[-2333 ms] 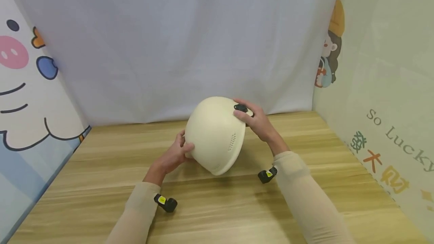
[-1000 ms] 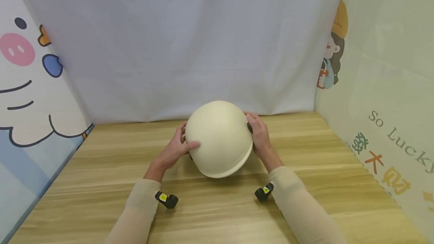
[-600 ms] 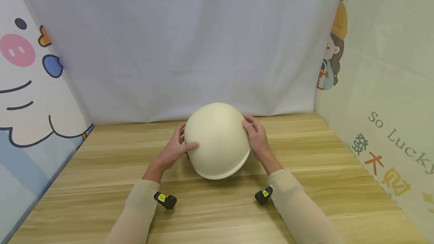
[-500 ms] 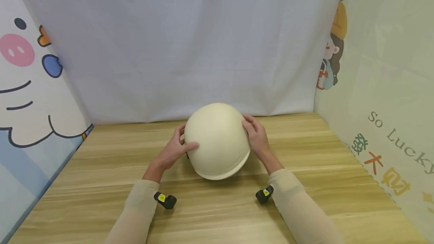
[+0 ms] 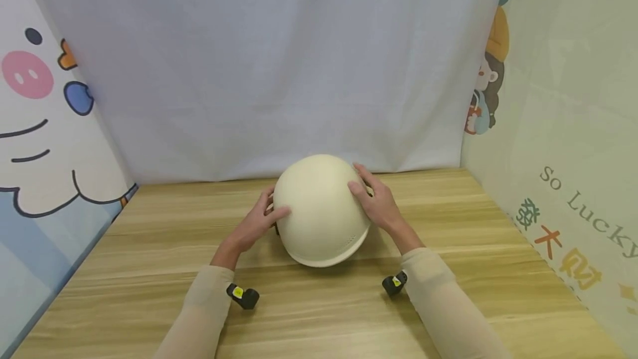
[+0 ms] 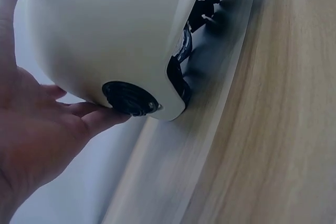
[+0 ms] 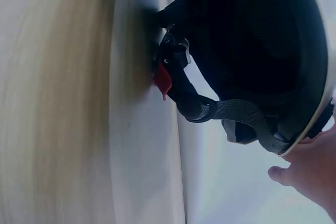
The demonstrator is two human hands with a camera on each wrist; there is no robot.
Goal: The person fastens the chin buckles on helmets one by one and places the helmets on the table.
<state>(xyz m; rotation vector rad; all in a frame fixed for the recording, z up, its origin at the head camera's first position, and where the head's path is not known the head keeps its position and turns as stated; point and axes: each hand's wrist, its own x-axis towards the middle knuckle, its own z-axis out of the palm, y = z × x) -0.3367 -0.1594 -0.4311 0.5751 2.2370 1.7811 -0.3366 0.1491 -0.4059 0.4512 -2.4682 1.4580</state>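
Note:
A cream hard-shell helmet point(image 5: 321, 212) sits tilted between both hands, dome up, a row of small vents low on its right front. My left hand point(image 5: 251, 229) holds its left side, thumb on the shell, fingers round behind. In the left wrist view, those fingers reach a round black fitting point(image 6: 129, 98) near the rim. On the right side, my right hand point(image 5: 381, 204) grips the helmet with the thumb on the dome. The right wrist view looks into the dark lining point(image 7: 257, 35); a black chin strap point(image 7: 244, 114) with a red buckle tab point(image 7: 163, 80) hangs close over the table.
The wood-grain table point(image 5: 309, 314) runs back to a pale curtain point(image 5: 299, 71) just behind the helmet. Cartoon-printed panels point(image 5: 40, 143) stand at the left, and a lettered wall point(image 5: 563, 126) at the right. Black wrist cameras point(image 5: 244, 296) sit on both sleeves.
The helmet has turned and come down from a steep tilt, its dome now upward and vents nearer the front. The right hand left the black side fitting and lately shifted up onto the shell.

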